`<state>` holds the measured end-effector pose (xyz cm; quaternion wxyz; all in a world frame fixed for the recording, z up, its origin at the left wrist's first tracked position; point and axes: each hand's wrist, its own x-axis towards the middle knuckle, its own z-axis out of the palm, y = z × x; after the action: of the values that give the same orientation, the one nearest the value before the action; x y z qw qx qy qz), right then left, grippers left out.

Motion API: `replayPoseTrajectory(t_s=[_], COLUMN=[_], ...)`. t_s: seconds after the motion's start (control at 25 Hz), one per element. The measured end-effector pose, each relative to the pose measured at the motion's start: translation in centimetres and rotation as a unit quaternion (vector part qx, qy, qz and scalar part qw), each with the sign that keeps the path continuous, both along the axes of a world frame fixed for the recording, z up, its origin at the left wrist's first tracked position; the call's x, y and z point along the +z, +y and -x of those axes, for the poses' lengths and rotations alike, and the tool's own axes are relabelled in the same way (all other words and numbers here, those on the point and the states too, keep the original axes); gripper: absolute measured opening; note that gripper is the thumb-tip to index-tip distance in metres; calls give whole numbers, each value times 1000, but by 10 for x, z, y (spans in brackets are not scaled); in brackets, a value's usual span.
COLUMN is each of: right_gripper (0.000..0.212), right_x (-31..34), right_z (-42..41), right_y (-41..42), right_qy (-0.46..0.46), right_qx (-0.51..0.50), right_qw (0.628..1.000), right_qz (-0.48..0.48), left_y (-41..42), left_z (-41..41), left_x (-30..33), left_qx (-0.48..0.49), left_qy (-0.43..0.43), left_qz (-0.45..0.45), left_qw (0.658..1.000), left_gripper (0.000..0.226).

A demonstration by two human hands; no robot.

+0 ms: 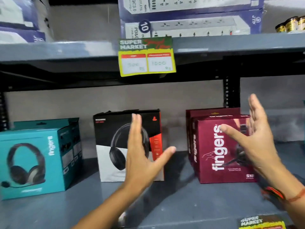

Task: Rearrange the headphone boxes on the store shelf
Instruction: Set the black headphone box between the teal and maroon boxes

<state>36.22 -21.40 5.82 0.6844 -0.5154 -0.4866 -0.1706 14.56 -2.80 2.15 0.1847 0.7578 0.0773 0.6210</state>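
**Both hands out, nothing picked up yet**

Three groups of headphone cartons standing on the grey metal shelf (165, 204): teal cardboard boxes with a headset picture (31, 161) at the left, a black-white-and-red carton showing over-ear headphones (115, 146) in the middle, and a front-to-back row of maroon "fingers" boxes (212, 151) at the right. All upright, faces forward, with clear gaps of bare shelf between the groups.

Left hand (142, 156) spread flat in front of the middle carton, thumb out to the side, gripping nothing. Right hand (257, 142) also wide open, palm turned inward at the right side of the front maroon box, thumb reaching across its face. Hard to say whether touching or just short of it; bit blurry. Looks like lining up for a two-sided hold on that maroon box, probably to slide or lift it.

Around it: a yellow-and-green supermarket price tag (146, 57) hanging off the upper shelf edge, white-and-blue power-strip boxes (189, 19) stacked above. Low headroom under that upper shelf, plus the maroon boxes behind the front one, so pulling straight forward seems safest.
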Motion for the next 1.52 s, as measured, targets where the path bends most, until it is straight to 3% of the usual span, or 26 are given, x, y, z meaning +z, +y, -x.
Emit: replayPoseTrajectory(t_s=[0.16,0.32,0.4,0.48,0.6,0.76,1.08,1.52], right_gripper=[121,141,123,111,105,82,48,57], right_x=[-6,-28,-36,-42,-50,-55,-51,-54], right_z=[69,93,85,76,65,57,58,65], right_y=[70,132,146,156,163,169,171,159], right_qy=[-49,54,105,120,100,101,66,99], right_qx=[36,110,158,191,212,200,173,201], right_qw=[996,965,939,914,889,880,875,873], right_qz=[71,232,286,338,394,419,447,434], left_y=[68,132,154,174,189,191,186,168], left_z=[61,91,95,97,96,90,82,92], left_x=[13,-9,-20,-27,-32,-34,-35,-41], left_qx=[104,84,23,-58,-147,-210,-151,-126], left_qy=[-25,110,187,251,313,313,284,267], left_qz=[86,246,304,331,339,355,370,388], left_qw=[991,959,934,908,875,855,872,873], left_gripper=[134,159,162,155,110,97,84,96])
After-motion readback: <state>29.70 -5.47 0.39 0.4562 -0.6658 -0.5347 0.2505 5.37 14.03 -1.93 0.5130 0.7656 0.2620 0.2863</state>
